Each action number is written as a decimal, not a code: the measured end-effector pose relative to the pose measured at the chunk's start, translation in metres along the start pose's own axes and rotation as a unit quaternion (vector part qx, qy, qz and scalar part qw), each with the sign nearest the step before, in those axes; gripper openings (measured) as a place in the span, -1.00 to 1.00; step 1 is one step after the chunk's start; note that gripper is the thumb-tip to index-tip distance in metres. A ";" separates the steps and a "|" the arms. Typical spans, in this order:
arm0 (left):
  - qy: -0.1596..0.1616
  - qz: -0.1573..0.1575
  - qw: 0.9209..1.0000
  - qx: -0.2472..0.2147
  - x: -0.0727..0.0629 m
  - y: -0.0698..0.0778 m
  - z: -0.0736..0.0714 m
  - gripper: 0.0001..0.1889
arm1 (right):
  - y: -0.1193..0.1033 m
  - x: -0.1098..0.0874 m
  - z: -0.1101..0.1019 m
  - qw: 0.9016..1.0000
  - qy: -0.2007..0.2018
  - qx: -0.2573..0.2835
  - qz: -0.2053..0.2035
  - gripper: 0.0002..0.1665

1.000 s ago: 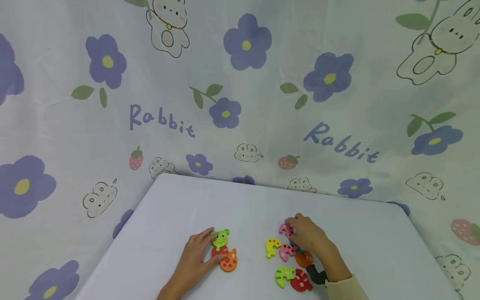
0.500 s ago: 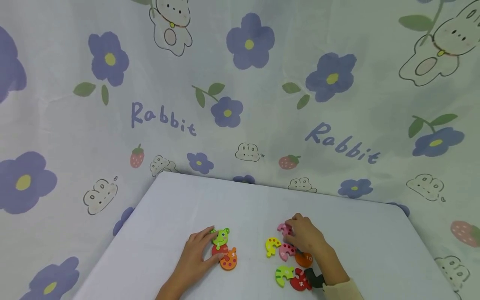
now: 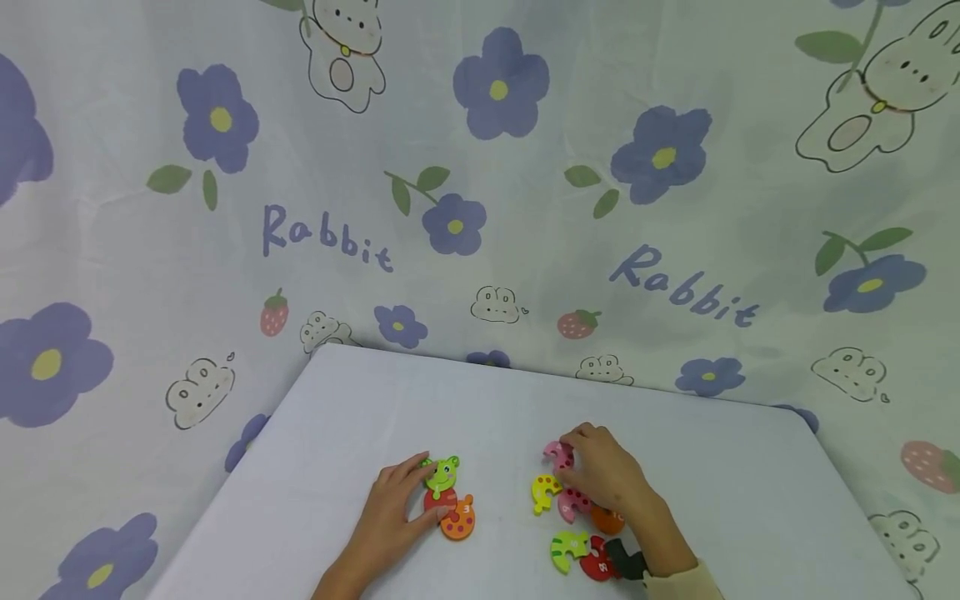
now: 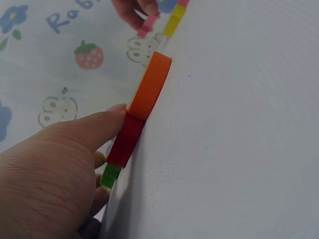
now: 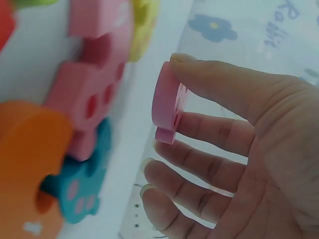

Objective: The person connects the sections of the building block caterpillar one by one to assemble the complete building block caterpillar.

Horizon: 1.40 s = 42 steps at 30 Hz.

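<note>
On the white table in the head view, my left hand [image 3: 390,512] holds a joined run of caterpillar puzzle pieces. These are a green smiling head [image 3: 442,475], a red piece [image 3: 437,499] and an orange piece [image 3: 458,525] marked 3. Its thumb lies at the red-orange joint, its fingers by the head; the left wrist view shows the orange edge [image 4: 151,87] and the red edge [image 4: 127,139]. To the right, my right hand [image 3: 606,471] pinches a spotted pink puzzle piece [image 5: 167,99] between thumb and fingers, beside the loose pieces.
Loose pieces lie close to my right hand: a yellow one [image 3: 545,493], another pink one [image 3: 572,505], an orange 10 [image 3: 608,519], a striped green one [image 3: 568,548] and a red 8 [image 3: 597,562]. A teal piece [image 5: 84,184] shows in the right wrist view. Patterned cloth hangs behind the table.
My right hand has shifted left with the pink piece, which is now just above the yellow one. The left hand and its joined pieces stay in place.
</note>
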<state>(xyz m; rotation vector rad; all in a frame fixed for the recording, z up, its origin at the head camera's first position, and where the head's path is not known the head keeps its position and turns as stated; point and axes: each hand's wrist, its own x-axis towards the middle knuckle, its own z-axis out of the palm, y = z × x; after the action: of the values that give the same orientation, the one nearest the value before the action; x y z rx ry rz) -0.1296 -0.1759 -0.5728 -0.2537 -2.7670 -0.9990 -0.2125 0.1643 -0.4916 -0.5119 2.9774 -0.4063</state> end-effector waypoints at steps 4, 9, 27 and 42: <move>-0.005 -0.001 1.000 -0.003 -0.001 0.001 -0.001 -0.28 | -0.012 -0.003 -0.006 1.000 0.001 0.002 -0.009 -0.34; -0.009 -0.006 1.000 -0.002 0.000 0.002 -0.002 -0.30 | -0.031 -0.009 -0.012 0.999 0.004 0.015 -0.039 -0.35; -0.010 -0.015 1.000 0.006 -0.002 0.003 -0.003 -0.27 | -0.077 -0.015 0.012 0.991 -0.011 0.033 -0.131 -0.39; -0.017 -0.007 1.000 -0.014 -0.003 0.003 -0.007 -0.31 | -0.098 -0.001 0.046 0.986 -0.048 0.024 -0.156 -0.40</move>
<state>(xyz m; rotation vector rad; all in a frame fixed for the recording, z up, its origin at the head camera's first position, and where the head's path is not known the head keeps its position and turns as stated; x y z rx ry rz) -0.1254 -0.1786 -0.5667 -0.2586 -2.7900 -1.0461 -0.1740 0.0644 -0.5091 -0.9691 2.7897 -0.4614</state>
